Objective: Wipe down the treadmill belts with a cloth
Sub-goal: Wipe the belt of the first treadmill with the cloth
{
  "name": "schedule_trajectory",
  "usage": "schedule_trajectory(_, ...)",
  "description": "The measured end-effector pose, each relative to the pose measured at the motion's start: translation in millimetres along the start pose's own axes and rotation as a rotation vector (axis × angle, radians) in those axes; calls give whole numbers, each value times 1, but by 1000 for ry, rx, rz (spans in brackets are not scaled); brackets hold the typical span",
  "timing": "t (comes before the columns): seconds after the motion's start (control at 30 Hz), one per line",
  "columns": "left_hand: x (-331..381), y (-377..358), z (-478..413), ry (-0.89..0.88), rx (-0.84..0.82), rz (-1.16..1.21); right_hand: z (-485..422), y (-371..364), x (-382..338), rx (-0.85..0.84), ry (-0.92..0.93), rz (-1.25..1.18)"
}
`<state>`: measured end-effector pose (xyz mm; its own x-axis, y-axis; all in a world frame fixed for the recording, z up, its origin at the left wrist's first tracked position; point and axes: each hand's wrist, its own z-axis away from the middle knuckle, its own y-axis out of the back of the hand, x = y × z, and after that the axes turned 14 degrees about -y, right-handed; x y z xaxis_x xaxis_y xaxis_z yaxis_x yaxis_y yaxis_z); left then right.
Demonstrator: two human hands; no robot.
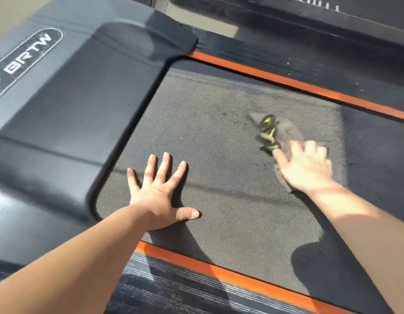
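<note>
I see the left hand [161, 196] flat on the grey treadmill belt [219, 234], fingers spread wide; the right hand [306, 165], fingers straight and slightly apart, presses a grey cloth [286, 130] onto the belt

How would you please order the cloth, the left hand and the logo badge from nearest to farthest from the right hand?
1. cloth: under the right hand, touching it.
2. left hand: flat on the belt, to its left.
3. logo badge: far left, on the motor cover.
</note>
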<state>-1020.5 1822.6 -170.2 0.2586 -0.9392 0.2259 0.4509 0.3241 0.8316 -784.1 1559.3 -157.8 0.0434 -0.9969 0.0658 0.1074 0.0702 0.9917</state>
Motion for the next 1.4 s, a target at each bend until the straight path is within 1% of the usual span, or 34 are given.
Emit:
schedule_trajectory(0.03, 0, 0, 1, 2, -3, 7, -2, 1, -3, -40, -128, -89)
schedule_trajectory(0.07, 0, 0, 1, 3, -6, 11, 4, -1, -12, -35, -176, -117)
schedule_trajectory(0.1, 0, 1, 0, 3, -11, 9, 15, -1, -24, -3, -174, -105)
schedule_trajectory(0.13, 1, 1, 0, 1, -15, 4, 31, -3, -38, 24, -131, -82)
schedule_trajectory(0.2, 0, 2, 0, 3, -18, -1, 71, -5, -59, 58, 70, -20)
schedule_trajectory(0.27, 1, 3, 1, 6, -29, -9, 111, -9, -55, 107, 363, 5)
schedule_trajectory(0.33, 1, 3, 0, 12, -37, -18, 118, -7, -30, 62, 597, 37)
schedule_trajectory(0.37, 2, 3, 0, 14, -42, -17, 106, -2, -17, 25, 643, 77)
schedule_trajectory(0.4, 2, 3, 0, 13, -44, -13, 88, -2, -6, 5, 601, 100)
schedule_trajectory(0.43, 2, 4, 0, 11, -42, -8, 65, -2, 1, 8, 488, 105)
schedule_trajectory(0.5, 3, 4, 0, 11, -47, 0, 29, -1, 8, -27, 161, 77)
schedule_trajectory(0.53, 3, 4, 0, 10, -48, 3, 20, -2, 7, -28, 18, 17)
schedule_trajectory(0.57, 3, 4, 0, 11, -46, 5, 19, -5, 1, -7, -87, -36)
schedule_trajectory(0.6, 3, 3, 0, 13, -42, 4, 25, -7, -9, 23, -152, -61)
schedule_trajectory(0.63, 3, 4, -1, 14, -40, 0, 36, -8, -22, 33, -179, -63)
schedule_trajectory(0.67, 3, 4, -1, 15, -44, -5, 50, -9, -36, 33, -164, -60)
schedule_trajectory(0.7, 3, 4, -1, 17, -48, -9, 67, -9, -49, 40, -89, -49)
schedule_trajectory(0.73, 3, 4, -1, 19, -50, -11, 86, -9, -58, 69, 47, -37)
schedule_trajectory(0.8, 4, 4, 0, 19, -52, -18, 116, -17, -54, 154, 403, -24)
schedule_trajectory(0.83, 4, 4, 0, 17, -48, -22, 113, -14, -45, 150, 557, -9)
schedule_trajectory(0.87, 3, 3, 0, 15, -44, -23, 97, -8, -36, 126, 617, 17)
schedule_trajectory(0.9, 3, 3, -1, 14, -42, -22, 77, -6, -29, 97, 569, 45)
schedule_trajectory(0.93, 2, 3, -1, 13, -43, -20, 53, -4, -23, 77, 441, 66)
schedule_trajectory(0.97, 2, 4, 0, 12, -44, -14, 32, -1, -18, 32, 274, 78)
schedule_trajectory(1.0, 3, 4, 0, 11, -43, -8, 17, 2, -17, -13, 126, 56)
schedule_trajectory(1.03, 2, 3, 0, 10, -41, -3, 12, 1, -19, -25, 18, 2)
schedule_trajectory(1.07, 2, 3, 0, 11, -41, -1, 16, -1, -27, 7, -40, -38)
schedule_trajectory(1.13, 3, 4, 0, 11, -49, 0, 42, -5, -53, 23, -67, -80)
schedule_trajectory(1.17, 3, 5, 0, 10, -52, -2, 61, -5, -66, 10, -23, -76)
schedule_trajectory(1.2, 3, 5, 0, 10, -50, -2, 81, -5, -76, 25, 90, -55)
schedule_trajectory(1.27, 2, 4, 1, 7, -41, 4, 120, -7, -81, 81, 433, -31)
schedule_trajectory(1.33, 0, 3, 0, -1, -29, 10, 130, -8, -64, 38, 749, -57)
schedule_trajectory(1.37, -1, 3, 0, -3, -31, 8, 117, -5, -53, 6, 810, -34)
schedule_trajectory(1.4, -1, 3, 0, -4, -34, 5, 97, -4, -43, 1, 788, 9)
